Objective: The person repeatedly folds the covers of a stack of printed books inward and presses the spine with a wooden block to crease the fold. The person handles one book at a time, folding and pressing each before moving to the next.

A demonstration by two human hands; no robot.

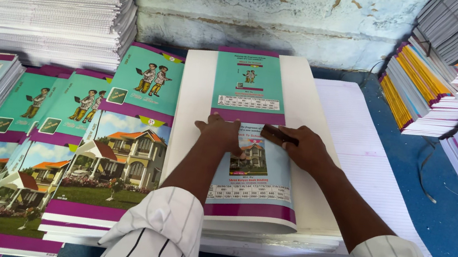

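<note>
A long printed cover sheet (250, 84), teal and purple with a house picture, lies down the middle of a thick white paper stack (192, 117). My left hand (221, 133) presses flat on the sheet at its middle fold. My right hand (298, 146) lies beside it and grips a small dark stick-like tool (279, 134), held against the sheet along the fold. Both sleeves are white with thin dark stripes.
Stacks of finished notebooks (118, 149) with house and children covers fan out at the left. A tall pile of white ruled sheets (43, 7) stands back left. More notebook piles (444, 87) crowd the right. Ruled sheets (368, 160) lie on the blue table (454, 226).
</note>
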